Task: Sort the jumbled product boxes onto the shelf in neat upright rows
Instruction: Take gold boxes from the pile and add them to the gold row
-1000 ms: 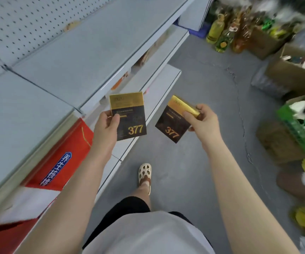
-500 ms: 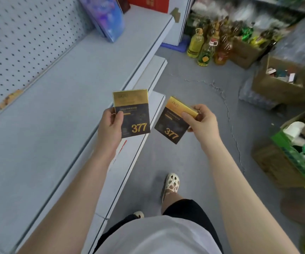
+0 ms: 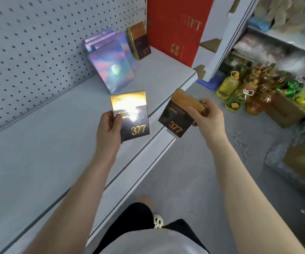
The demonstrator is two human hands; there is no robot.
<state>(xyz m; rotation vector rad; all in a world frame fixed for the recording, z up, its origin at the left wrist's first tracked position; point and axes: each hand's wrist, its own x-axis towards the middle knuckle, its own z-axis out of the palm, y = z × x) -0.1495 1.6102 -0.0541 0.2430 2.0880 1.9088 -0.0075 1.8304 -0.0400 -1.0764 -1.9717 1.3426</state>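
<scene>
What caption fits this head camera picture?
Left hand and right hand each hold a 377 box above the grey shelf.

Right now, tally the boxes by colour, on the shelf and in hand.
Black-and-gold "377" cartons: 3 (left hand's, right hand's, one on the shelf)
Iridescent purple boxes: at least 2, stack blurred
Tall red gift box: 1
Total: at least 6

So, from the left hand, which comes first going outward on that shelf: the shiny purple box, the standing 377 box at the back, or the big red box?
From the left hand, in the head view:
1. Shiny purple box, just beyond the hand, by the pegboard.
2. Standing 377 box, behind the purple stack.
3. Big red box, at the shelf's far right end.
</scene>
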